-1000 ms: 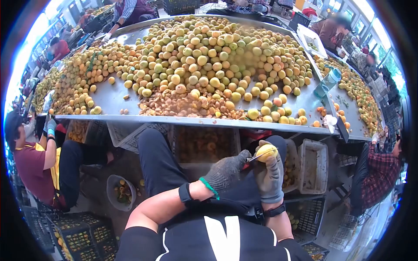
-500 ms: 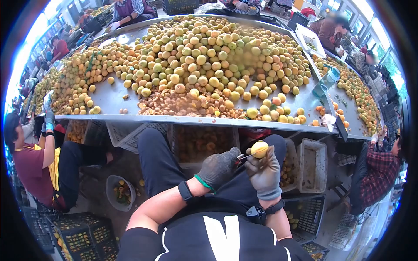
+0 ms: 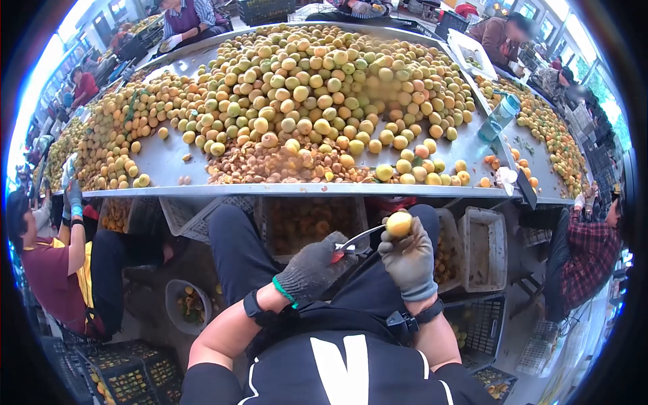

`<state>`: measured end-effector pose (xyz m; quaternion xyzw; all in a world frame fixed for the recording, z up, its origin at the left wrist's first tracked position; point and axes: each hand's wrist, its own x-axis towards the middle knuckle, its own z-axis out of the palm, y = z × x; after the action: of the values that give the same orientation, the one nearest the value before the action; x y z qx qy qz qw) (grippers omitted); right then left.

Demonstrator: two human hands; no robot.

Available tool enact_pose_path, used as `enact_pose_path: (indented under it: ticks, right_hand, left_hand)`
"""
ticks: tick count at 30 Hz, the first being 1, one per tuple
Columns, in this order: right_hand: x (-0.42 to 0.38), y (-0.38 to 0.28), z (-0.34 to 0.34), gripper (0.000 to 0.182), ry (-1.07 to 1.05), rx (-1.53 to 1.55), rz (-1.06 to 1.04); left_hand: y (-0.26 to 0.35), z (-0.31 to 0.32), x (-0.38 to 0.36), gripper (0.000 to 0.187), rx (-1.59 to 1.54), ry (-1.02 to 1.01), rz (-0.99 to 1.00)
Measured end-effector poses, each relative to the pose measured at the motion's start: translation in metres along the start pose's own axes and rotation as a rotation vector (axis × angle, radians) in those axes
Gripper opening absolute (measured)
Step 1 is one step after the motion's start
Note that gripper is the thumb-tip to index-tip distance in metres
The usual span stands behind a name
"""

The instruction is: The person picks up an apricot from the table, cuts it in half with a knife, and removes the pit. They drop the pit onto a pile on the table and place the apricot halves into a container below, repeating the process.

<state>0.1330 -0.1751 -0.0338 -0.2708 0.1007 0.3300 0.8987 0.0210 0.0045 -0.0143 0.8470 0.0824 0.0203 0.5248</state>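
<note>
My left hand (image 3: 312, 269), in a dark grey glove with a green cuff, is closed around a knife (image 3: 357, 238) with a red handle and a thin curved blade. The blade points up and right, its tip at or close to a yellow apricot (image 3: 399, 223). My right hand (image 3: 409, 262), in a grey-brown glove, pinches this apricot in its fingertips above my lap. Beyond my hands, the metal table (image 3: 270, 189) bears a large heap of apricots (image 3: 297, 81) and a pile of brown pits or pieces (image 3: 263, 162) by its front edge.
Crates (image 3: 485, 250) stand under the table and beside my legs. A white bucket (image 3: 187, 307) is at the lower left. A teal bottle (image 3: 499, 117) stands on the table's right side. Co-workers sit left (image 3: 57, 270), right (image 3: 586, 260) and across the table.
My left hand has moved left and slightly down, away from my right hand, and more of the blade shows. The apricot stays in my right hand. The view has shifted slightly.
</note>
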Motion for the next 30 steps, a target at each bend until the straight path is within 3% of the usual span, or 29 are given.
enact_pose_path:
  ticks: [2, 4, 6, 8, 10, 13, 15, 16, 19, 20, 22, 24, 26, 28, 29, 30]
  right_hand:
    - [-0.011, 0.004, 0.022, 0.033, 0.061, -0.062, 0.058]
    - [-0.009, 0.010, 0.015, 0.034, -0.172, -0.102, 0.237]
    - [-0.004, 0.014, 0.009, 0.032, -0.174, -0.242, 0.231]
    - [-0.003, 0.017, 0.023, 0.029, 0.126, -0.249, 0.212]
    - [-0.002, 0.014, 0.022, 0.024, 0.109, -0.239, 0.246]
    - [-0.004, 0.019, 0.012, 0.023, 0.078, -0.401, 0.197]
    - [-0.006, 0.025, 0.007, 0.021, -0.110, -0.831, -0.143]
    - [-0.004, 0.026, 0.007, 0.021, -0.109, -0.830, -0.143]
    - [-0.006, 0.029, 0.014, 0.017, 0.196, -0.441, 0.310]
    - [-0.005, 0.027, 0.009, 0.017, 0.197, -0.441, 0.311]
    - [-0.004, 0.026, -0.003, 0.022, 0.059, -0.236, 0.447]
    - [-0.010, 0.031, -0.001, 0.025, -0.018, -0.172, 0.415]
    - [-0.015, 0.031, 0.005, 0.028, -0.095, -0.109, 0.376]
    - [-0.019, 0.030, 0.009, 0.039, -0.297, -0.439, 0.230]
    - [-0.022, 0.024, 0.017, 0.039, -0.297, -0.439, 0.232]
    - [-0.024, 0.015, 0.027, 0.038, -0.515, -0.949, -0.046]
  left_hand:
    - [0.002, -0.001, 0.007, 0.032, 0.011, -0.043, 0.059]
    - [0.003, 0.003, 0.013, 0.033, 0.008, -0.005, 0.149]
    - [0.003, 0.005, 0.017, 0.034, 0.002, 0.028, 0.240]
    - [0.004, 0.004, 0.020, 0.043, 0.043, 0.028, 0.297]
    - [0.011, 0.001, 0.019, 0.048, 0.081, 0.002, 0.290]
    - [0.011, -0.001, 0.020, 0.058, 0.135, -0.035, 0.324]
    - [0.011, -0.004, 0.024, 0.062, 0.154, -0.045, 0.367]
    - [0.013, -0.007, 0.026, 0.065, 0.168, -0.078, 0.363]
    - [0.019, -0.008, 0.030, 0.070, 0.233, -0.134, 0.389]
    - [0.022, -0.008, 0.031, 0.072, 0.284, -0.154, 0.421]
    - [0.029, -0.013, 0.031, 0.071, 0.295, -0.162, 0.449]
    - [0.028, -0.014, 0.031, 0.070, 0.305, -0.170, 0.473]
    - [0.025, -0.011, 0.034, 0.068, 0.352, -0.106, 0.681]
    - [0.026, -0.009, 0.036, 0.067, 0.414, -0.085, 0.741]
    - [0.027, -0.008, 0.036, 0.067, 0.480, -0.063, 0.803]
    - [0.028, -0.006, 0.036, 0.067, 0.481, -0.063, 0.801]
